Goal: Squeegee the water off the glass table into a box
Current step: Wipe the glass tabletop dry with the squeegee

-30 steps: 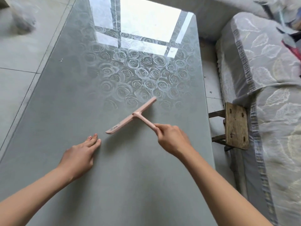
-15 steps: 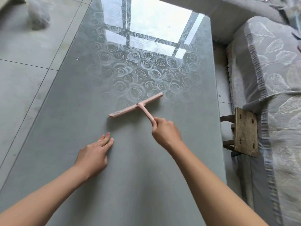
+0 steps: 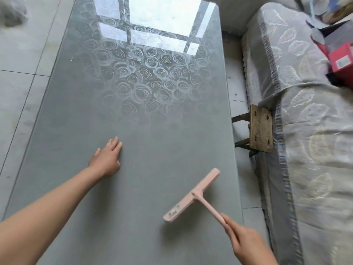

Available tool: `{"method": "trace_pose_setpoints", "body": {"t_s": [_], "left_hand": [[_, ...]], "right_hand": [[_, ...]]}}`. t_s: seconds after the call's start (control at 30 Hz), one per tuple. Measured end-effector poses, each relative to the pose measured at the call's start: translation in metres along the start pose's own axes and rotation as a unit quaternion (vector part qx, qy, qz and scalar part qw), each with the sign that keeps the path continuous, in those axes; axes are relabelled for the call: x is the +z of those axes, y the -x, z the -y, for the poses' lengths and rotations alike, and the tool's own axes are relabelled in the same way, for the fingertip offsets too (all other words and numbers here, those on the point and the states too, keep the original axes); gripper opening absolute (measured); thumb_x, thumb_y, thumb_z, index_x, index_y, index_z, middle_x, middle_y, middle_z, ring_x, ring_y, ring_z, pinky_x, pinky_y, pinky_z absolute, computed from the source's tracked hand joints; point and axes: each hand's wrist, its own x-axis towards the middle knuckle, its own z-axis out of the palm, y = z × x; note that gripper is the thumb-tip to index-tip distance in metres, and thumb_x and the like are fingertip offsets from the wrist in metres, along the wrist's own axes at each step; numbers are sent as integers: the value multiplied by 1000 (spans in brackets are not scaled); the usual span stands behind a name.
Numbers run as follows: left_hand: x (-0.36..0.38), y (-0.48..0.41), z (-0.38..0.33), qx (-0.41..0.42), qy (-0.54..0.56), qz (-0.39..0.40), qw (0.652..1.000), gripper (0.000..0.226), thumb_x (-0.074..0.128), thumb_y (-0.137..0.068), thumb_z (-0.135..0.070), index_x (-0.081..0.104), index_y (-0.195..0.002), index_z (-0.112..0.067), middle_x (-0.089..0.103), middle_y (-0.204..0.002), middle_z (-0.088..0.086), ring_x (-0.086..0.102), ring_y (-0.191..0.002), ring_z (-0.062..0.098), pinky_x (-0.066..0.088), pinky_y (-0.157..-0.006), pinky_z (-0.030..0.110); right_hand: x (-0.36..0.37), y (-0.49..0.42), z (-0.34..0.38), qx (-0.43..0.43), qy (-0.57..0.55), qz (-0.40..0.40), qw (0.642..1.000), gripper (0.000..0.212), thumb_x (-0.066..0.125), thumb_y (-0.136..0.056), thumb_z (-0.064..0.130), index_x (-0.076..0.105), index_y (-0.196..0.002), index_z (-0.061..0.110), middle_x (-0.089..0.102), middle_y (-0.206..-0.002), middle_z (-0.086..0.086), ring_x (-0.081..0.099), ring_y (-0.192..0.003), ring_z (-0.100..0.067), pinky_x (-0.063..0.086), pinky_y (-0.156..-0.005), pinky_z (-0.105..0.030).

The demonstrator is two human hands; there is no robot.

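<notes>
A pink T-shaped squeegee is over the near right part of the grey glass table, its blade slanted toward the table's right edge. My right hand grips the end of its handle at the lower right. My left hand rests flat on the glass, fingers straight, left of the middle. A rose pattern and a bright window reflection cover the far half of the glass. No box for the water shows near the table.
A small wooden stool stands just off the table's right edge. Beyond it runs a sofa under a leaf-patterned cover, with a red box on it. Tiled floor lies to the left.
My right hand has pulled the squeegee from the middle of the table back toward me and to the right. My left hand has stayed flat on the glass.
</notes>
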Motion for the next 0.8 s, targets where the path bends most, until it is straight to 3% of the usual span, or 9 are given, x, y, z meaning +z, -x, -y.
{"method": "trace_pose_setpoints", "body": {"t_s": [0.17, 0.27, 0.33, 0.43, 0.5, 0.6, 0.73, 0.8], "left_hand": [[23, 18, 15, -15, -13, -90, 996, 69, 38, -87, -4, 14, -152, -8, -1, -161, 8, 3, -148, 21, 11, -118, 43], [36, 31, 31, -36, -38, -93, 994, 68, 40, -88, -6, 15, -151, -5, 0, -160, 13, 4, -148, 24, 11, -118, 44], [42, 40, 40, -55, -41, -93, 993, 66, 40, -89, -9, 15, -151, -4, 1, -160, 15, 4, -148, 26, 11, -118, 44], [47, 53, 50, -80, -50, -75, 993, 65, 38, -92, -12, 13, -151, -5, 0, -159, 17, 3, -148, 28, 9, -118, 41], [47, 57, 54, -85, -58, -70, 992, 64, 37, -93, -14, 12, -151, -6, 0, -159, 18, 2, -147, 29, 8, -118, 41], [45, 63, 62, -91, -61, -67, 992, 64, 38, -93, -17, 13, -151, -5, 3, -159, 16, 4, -147, 29, 10, -118, 41], [41, 61, 70, -79, -10, -102, 992, 62, 41, -90, -10, 23, -149, -4, 18, -158, 12, 18, -146, 24, 23, -116, 38], [37, 57, 74, -73, 6, -117, 990, 60, 42, -89, -7, 28, -148, -5, 26, -155, 11, 27, -143, 22, 27, -113, 35]], "right_hand": [[39, -1, 35, 17, 2, -16, 1000, 42, 31, -99, 45, 24, -139, 58, 67, -107, 0, 60, -100, -23, 34, -67, -30], [39, -40, 85, -28, -1, -51, 998, 39, 27, -101, 40, 33, -139, 46, 67, -100, -6, 60, -94, -31, 35, -65, -36], [29, -73, 133, -46, -33, -62, 997, 33, 29, -101, 37, 42, -131, 38, 66, -100, -13, 59, -95, -38, 42, -68, -39], [14, -105, 189, -58, -73, -58, 994, 24, 30, -101, 34, 50, -111, 25, 64, -100, -16, 57, -93, -39, 38, -66, -38], [9, -97, 187, -59, -67, -68, 994, 25, 29, -100, 36, 49, -113, 28, 64, -99, -14, 57, -92, -38, 35, -65, -36], [15, -47, 144, -63, -13, -73, 995, 35, 25, -100, 42, 36, -133, 43, 66, -99, -8, 59, -93, -35, 34, -64, -36], [36, -5, 114, -56, -10, 36, 998, 47, 25, -100, 41, 13, -145, 52, 64, -104, -3, 59, -99, -28, 31, -67, -33], [39, -16, 126, -60, -10, 26, 998, 49, 26, -101, 37, 11, -145, 52, 63, -99, -5, 58, -94, -29, 32, -66, -33]]}}
